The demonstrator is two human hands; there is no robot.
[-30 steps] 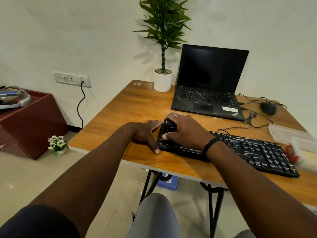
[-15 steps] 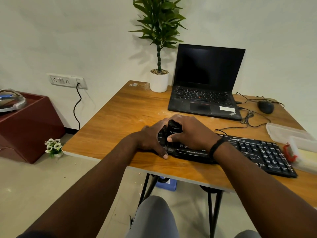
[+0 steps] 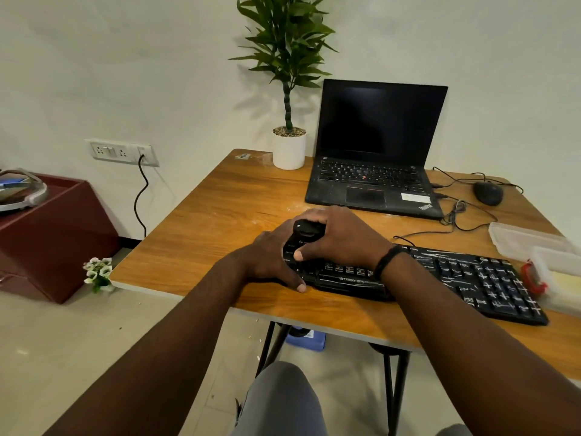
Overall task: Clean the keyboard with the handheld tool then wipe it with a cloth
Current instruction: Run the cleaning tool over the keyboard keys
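A black keyboard point(image 3: 465, 278) streaked with white dust lies along the near edge of the wooden table point(image 3: 220, 215). My right hand point(image 3: 339, 237) grips a small black handheld tool point(image 3: 305, 231) and holds it down on the keyboard's left end. My left hand point(image 3: 270, 259) grips that left end of the keyboard, its thumb along the front edge. No cloth is clearly visible.
An open black laptop point(image 3: 374, 171) stands behind the keyboard, a potted plant point(image 3: 287, 146) to its left. A mouse point(image 3: 488, 192) with tangled cables lies at the back right. Clear plastic containers point(image 3: 528, 240) and a red item point(image 3: 533, 276) sit by the keyboard's right end.
My left hand slid from the table onto the keyboard's left end and took hold of it. My right hand with the tool stayed at that end.
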